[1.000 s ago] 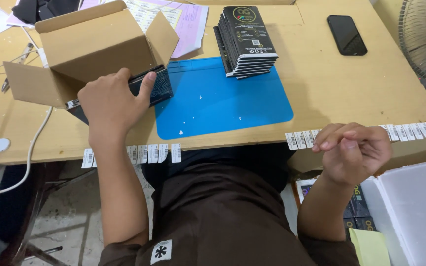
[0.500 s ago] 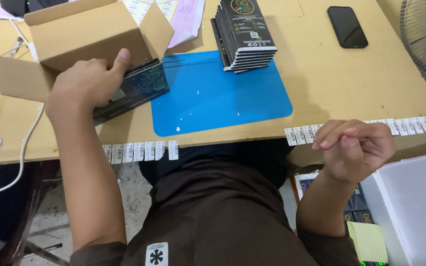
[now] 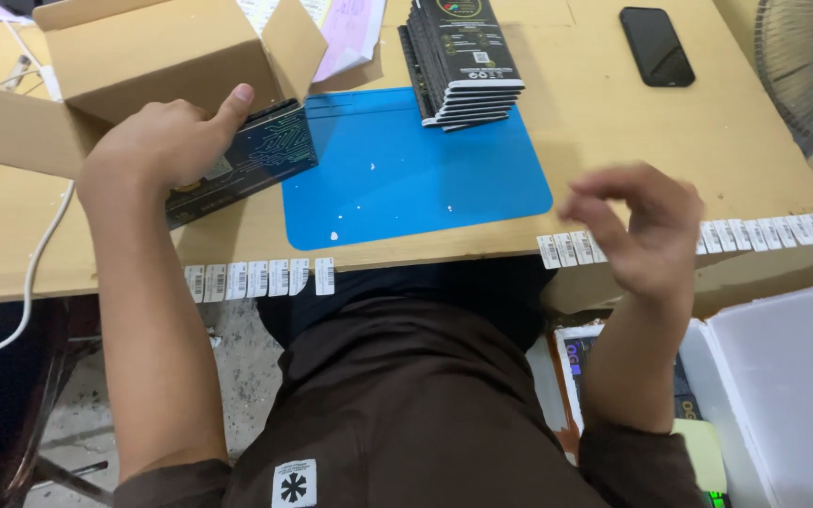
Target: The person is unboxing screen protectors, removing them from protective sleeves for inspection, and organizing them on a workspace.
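Gripping dark box (image 3: 251, 160) w/ left hand (image 3: 167, 141); right hand (image 3: 642, 230) blurred, seemingly empty.

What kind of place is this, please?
Probably a small packing or labelling workstation. A stack of black flat boxes stands by a blue mat, sticker strips line the table edge, and the left hand holds one black box beside an open carton.

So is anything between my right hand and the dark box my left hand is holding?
Nothing upright: only the flat blue mat lies between the right hand and the dark box in the left hand.
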